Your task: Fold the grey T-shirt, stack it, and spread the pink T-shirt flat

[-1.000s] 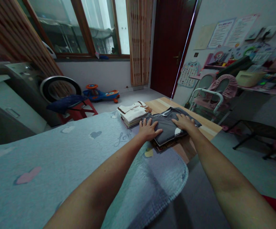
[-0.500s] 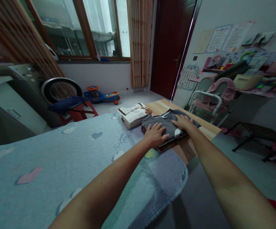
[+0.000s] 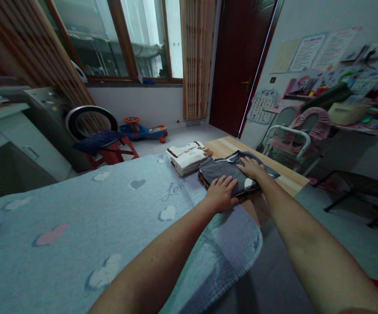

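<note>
The gray shirt (image 3: 219,168) lies folded atop other garments (image 3: 203,179), beneath the left hand (image 3: 222,193) and right hand (image 3: 252,167), both palm-down, fingers slightly spread. A white garment stack (image 3: 187,158) sits ahead-left of the left hand. Folding appears complete; flattening appears underway; remaining work cannot be determined.

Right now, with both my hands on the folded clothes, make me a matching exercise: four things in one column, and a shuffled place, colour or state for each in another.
Things:
1. Grey shirt
2. White garment
3. Blanket
4. Stool

Descriptions:
A. Red, on the floor
B. Folded, trimmed in brown
C. Pale blue, with hearts
D. Under left hand and right hand

Pairs: 1-D, 2-B, 3-C, 4-A.
</note>
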